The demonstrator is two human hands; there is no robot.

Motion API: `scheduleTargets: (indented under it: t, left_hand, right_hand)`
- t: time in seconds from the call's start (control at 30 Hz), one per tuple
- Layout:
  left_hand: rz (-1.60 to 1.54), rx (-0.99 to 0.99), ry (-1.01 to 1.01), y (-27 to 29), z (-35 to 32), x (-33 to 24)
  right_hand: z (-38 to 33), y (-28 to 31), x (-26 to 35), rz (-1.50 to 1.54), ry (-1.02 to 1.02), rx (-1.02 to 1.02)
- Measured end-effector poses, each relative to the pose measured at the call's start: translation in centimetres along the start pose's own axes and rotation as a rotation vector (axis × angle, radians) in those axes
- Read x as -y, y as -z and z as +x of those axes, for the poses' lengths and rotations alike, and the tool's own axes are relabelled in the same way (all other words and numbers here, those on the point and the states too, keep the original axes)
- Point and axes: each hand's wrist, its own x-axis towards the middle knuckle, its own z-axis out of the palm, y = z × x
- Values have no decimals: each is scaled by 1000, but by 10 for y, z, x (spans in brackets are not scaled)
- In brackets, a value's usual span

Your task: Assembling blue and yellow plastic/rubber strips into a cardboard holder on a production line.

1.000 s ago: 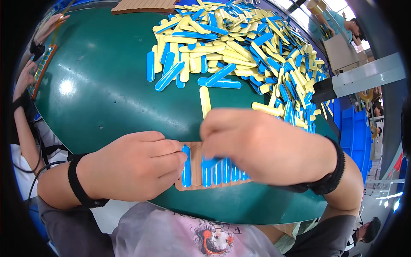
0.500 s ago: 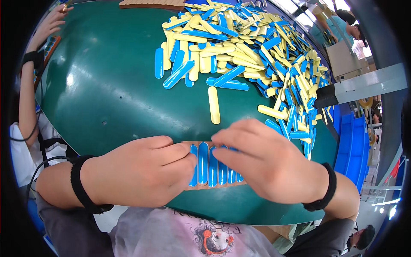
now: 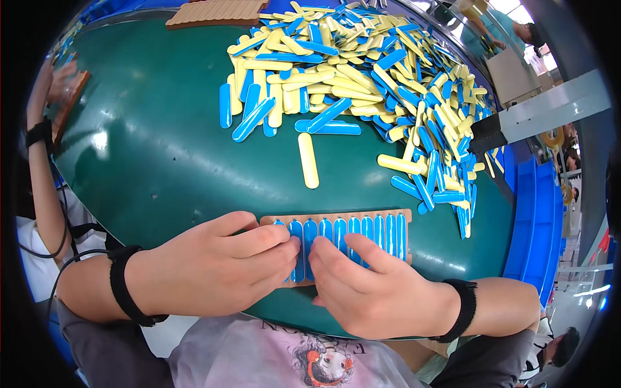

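A brown ridged tray lies near the table's front edge, with blue round-ended flat strips side by side in its slots. At its left end my left hand is closed, fingers bent together, fingertips on the strips. My right hand curves over the tray's near side. Its fingertips pinch at a blue strip that lies between my two hands, and its forefinger stretches over the neighbouring strips. Both thumbs are mostly hidden. Beyond the tray a single yellow strip lies on the table.
A large pile of blue and yellow strips covers the far right of the green table. Another brown tray stands at the back. At far left is another person's arm. Blue bins and a metal bar are at right.
My right hand has moved left and nearer me, uncovering the tray's right part and its row of blue strips. My left hand stays at the left end. The other person's hand has come lower.
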Motion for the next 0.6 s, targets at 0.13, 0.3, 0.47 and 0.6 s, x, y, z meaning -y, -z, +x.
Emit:
scheduleTargets:
  t: [0.13,0.3,0.47,0.6]
  left_hand:
    - [-86,-87,38,0,2,2]
    - [-103,-135,88,9,-2,11]
    - [-190,-180,191,4,3,4]
    - [-253,-151,160,3,12,1]
  right_hand:
    - [3,-3,-9,78,-34,-40]
    - [-21,15,-30,220,-228,-176]
    - [-46,25,-41,484,-486,171]
    - [-63,10,-40,536,-526,144]
